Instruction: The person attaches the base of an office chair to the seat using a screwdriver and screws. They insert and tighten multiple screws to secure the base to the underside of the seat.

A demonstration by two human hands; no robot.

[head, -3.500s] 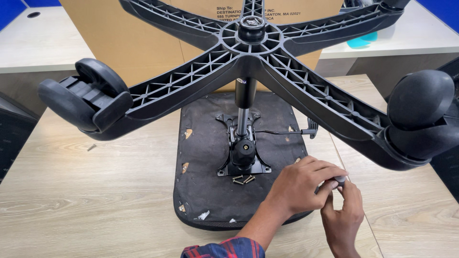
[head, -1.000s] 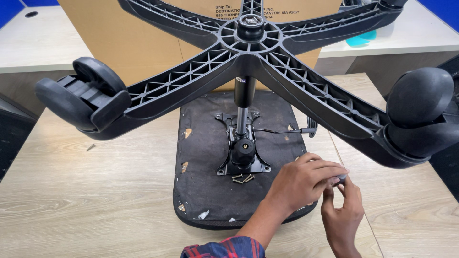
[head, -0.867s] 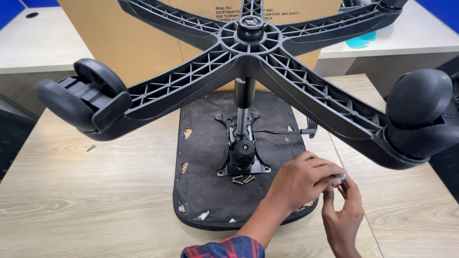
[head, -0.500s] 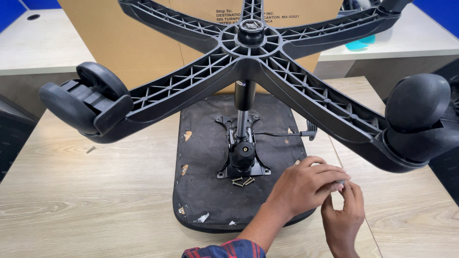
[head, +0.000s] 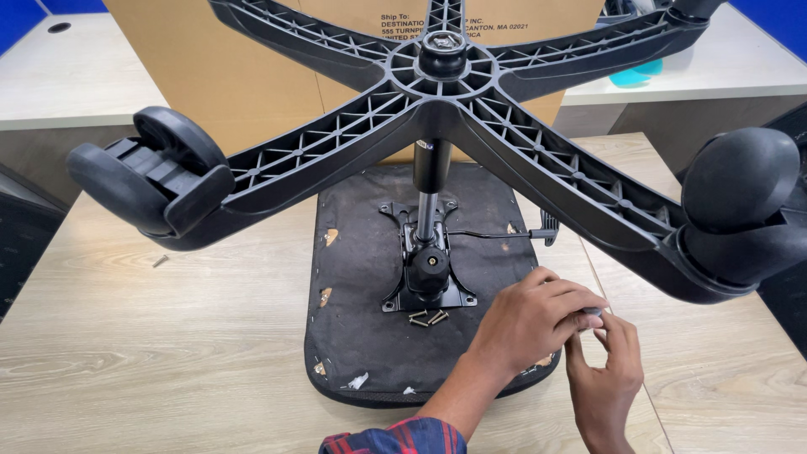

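Note:
An office chair lies upside down on the wooden table [head: 168, 353], its black seat underside [head: 370, 336] facing up. The black five-arm base [head: 441, 59] stands above on the gas column [head: 430, 168]. My left hand [head: 534, 319], on an arm in a plaid sleeve, is curled at the seat's right front edge. My right hand [head: 605, 378] is just beside it, fingers meeting the left hand's. Together they pinch a small grey part [head: 591, 314], mostly hidden by the fingers. Two loose screws [head: 429, 317] lie by the metal mechanism plate [head: 427, 273].
Casters [head: 151, 168] [head: 740, 181] hang over the table at left and right. A thin lever [head: 504, 235] sticks out right from the mechanism. A large cardboard box [head: 252, 76] stands behind. One screw [head: 160, 261] lies on the table at left.
Both hands stay together at the seat's right front edge with only small finger movement. The view has shifted slightly.

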